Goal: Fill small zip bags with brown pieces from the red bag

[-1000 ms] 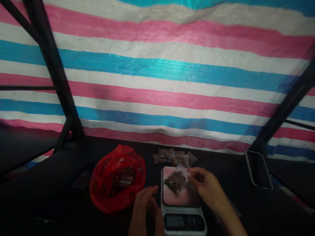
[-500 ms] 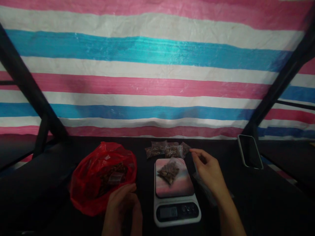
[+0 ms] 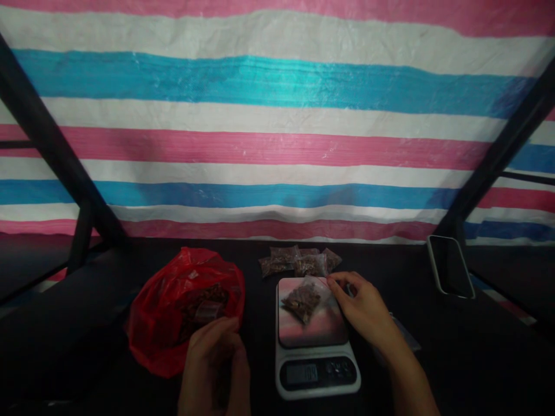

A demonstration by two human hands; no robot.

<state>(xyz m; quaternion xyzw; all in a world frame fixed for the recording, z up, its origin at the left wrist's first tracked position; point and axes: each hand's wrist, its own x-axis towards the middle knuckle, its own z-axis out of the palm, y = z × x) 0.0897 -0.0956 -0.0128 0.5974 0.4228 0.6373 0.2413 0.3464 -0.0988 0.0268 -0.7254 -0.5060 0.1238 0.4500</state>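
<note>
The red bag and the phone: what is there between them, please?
In the head view: the scale with a filled packet on top, several packets behind it, the right hand, and some clear plastic.

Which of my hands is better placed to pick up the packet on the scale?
Your right hand, I'd say: its fingertips are at the far right corner of the scale, close to the packet. Your left hand is farther off, beside the red bag.
</note>
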